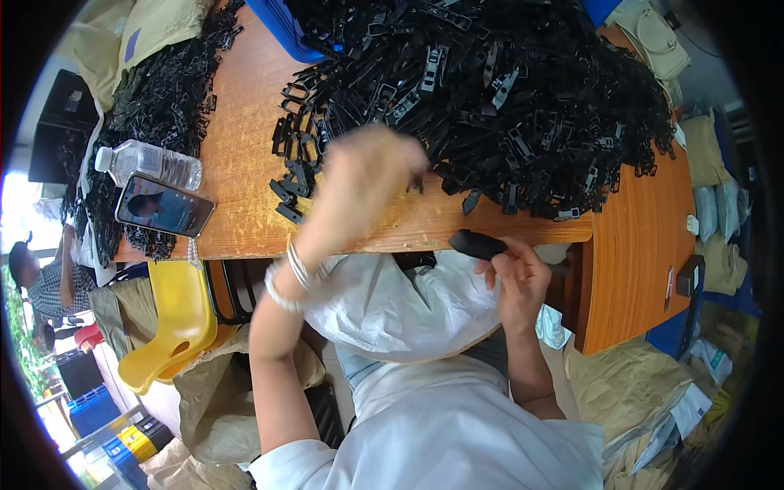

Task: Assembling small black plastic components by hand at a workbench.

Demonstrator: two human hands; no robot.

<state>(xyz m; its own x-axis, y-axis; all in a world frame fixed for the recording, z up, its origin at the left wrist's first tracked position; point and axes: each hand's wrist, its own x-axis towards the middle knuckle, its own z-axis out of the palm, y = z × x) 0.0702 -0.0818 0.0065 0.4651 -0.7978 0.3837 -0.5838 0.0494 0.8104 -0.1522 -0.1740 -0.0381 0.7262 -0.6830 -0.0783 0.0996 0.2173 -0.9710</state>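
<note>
My right hand (523,282) is at the table's front edge, its fingers pinching a small black plastic part (476,243), rounded and elongated. My left hand (367,171), with bangles at the wrist, is over the tabletop by the near side of a big heap of black plastic parts (523,106). Motion smears its fingers. Something dark shows at the fingertips, but whether they hold it I cannot tell. Several loose black parts (290,184) lie on the wood left of that hand. Across my lap an open white bag (376,314) spreads beneath the table edge.
At the left stand a clear plastic bottle (155,165) and a phone (165,204), beside another heap of black parts (167,98). A blue crate (286,37) sits at the back. A yellow chair (175,322) is left of me; brown sacks (629,384) lie at the right.
</note>
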